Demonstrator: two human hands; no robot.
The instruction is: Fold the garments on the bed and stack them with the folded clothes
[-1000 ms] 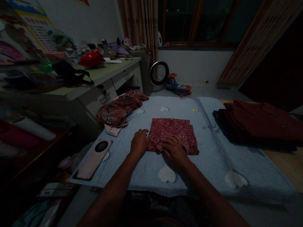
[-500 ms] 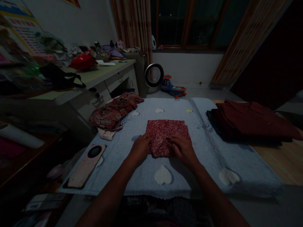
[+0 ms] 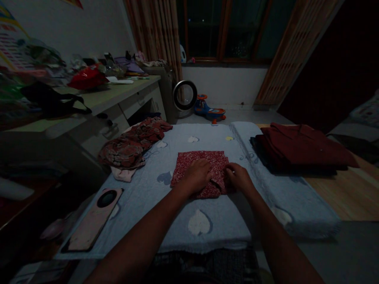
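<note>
**Dim room, both hands on folded red cloth**

Lying mid-blanket [image 3: 166,221] on the surface is a folded red patterned cloth [image 3: 189,161]. Left hand [image 3: 197,175] is pressing flat and open on it; right hand [image 3: 239,178] is pinching its right edge. Crumpled floral garment [image 3: 130,144] is lying left, dark red stack [image 3: 299,152] right.

The red cloth [image 3: 204,165] is a small-patterned piece speckled with pale dots, folded into a compact, roughly square packet. It lies flat in the middle of the pale blue blanket, its far edge straight and its near edge rumpled, with a loose fold raised along its near right side.
</note>
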